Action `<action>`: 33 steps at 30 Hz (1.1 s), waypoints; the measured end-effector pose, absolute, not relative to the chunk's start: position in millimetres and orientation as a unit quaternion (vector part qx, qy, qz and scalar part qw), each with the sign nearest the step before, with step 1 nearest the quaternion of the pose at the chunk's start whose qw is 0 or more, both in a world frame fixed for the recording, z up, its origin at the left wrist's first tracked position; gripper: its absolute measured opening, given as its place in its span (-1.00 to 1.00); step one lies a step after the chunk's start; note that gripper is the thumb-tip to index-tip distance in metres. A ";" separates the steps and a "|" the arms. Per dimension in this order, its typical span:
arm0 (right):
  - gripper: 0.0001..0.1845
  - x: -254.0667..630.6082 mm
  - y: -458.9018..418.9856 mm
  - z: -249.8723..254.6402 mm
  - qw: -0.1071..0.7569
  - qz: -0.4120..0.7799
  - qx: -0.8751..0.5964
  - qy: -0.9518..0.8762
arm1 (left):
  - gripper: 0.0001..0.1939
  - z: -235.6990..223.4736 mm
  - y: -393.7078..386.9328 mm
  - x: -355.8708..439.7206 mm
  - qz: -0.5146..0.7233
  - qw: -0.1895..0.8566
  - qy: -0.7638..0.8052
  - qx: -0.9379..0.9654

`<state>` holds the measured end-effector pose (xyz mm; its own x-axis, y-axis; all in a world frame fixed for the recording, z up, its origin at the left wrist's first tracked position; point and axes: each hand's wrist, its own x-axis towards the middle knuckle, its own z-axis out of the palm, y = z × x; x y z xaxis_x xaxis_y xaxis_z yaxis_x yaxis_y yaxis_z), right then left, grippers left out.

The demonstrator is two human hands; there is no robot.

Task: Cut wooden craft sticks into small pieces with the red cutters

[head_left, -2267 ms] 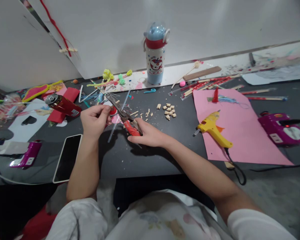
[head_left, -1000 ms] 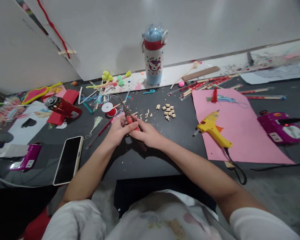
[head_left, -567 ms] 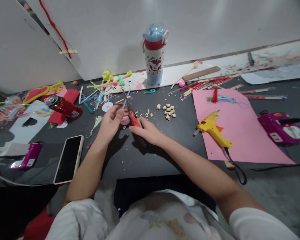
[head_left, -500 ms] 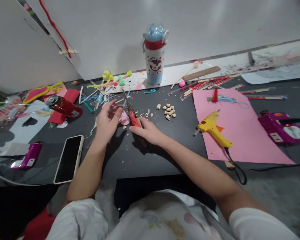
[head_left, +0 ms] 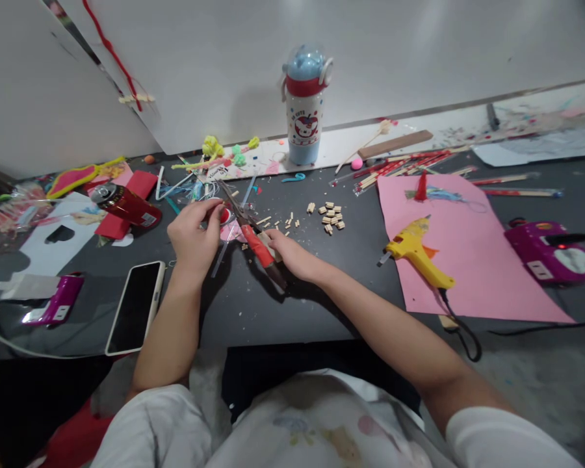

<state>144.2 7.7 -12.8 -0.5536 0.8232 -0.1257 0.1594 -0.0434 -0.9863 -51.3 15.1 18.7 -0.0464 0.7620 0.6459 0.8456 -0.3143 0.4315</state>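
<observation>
My right hand (head_left: 292, 255) grips a pair of shears (head_left: 258, 246) with red-wrapped handles. Their dark blades are parted and point away, up and to the left. My left hand (head_left: 195, 234) is closed in a pinch beside the blade tips. Whatever sits between its fingertips is too small to make out. Under the blades are a red spool (head_left: 225, 216), a pink round piece (head_left: 231, 232) and a clear strip (head_left: 219, 259). Short cut stick pieces (head_left: 288, 222) are scattered right of the shears, and small bundles of sticks (head_left: 331, 214) lie farther right.
A water bottle (head_left: 305, 107) stands at the back. Rightward, a yellow glue gun (head_left: 419, 250) rests on pink paper (head_left: 472, 260), near a purple power strip (head_left: 553, 250). At left are a phone (head_left: 135, 307), a tilted red can (head_left: 127, 205) and another purple power strip (head_left: 61, 300).
My left hand has gone from loosely spread fingers to a pinch and shifted slightly left. The shears in my right hand have swung leftward, and their blades have parted.
</observation>
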 end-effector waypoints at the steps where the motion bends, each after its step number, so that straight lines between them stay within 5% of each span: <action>1: -0.81 144.4 7.6 -12.4 0.269 0.605 -0.397 -0.636 | -0.80 18.3 15.5 -51.3 -0.428 0.046 -0.585 -0.688; 33: -0.69 147.0 1.6 -15.5 0.297 0.571 -0.365 -0.672 | -0.84 22.4 18.1 -45.4 -0.534 -0.135 -0.599 -0.582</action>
<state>147.0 1.6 -15.5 -0.5569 0.8304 -0.0178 0.1519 0.0808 -0.9851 -45.4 18.1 22.4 -0.2870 0.8401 0.4603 0.5527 -0.2473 0.7959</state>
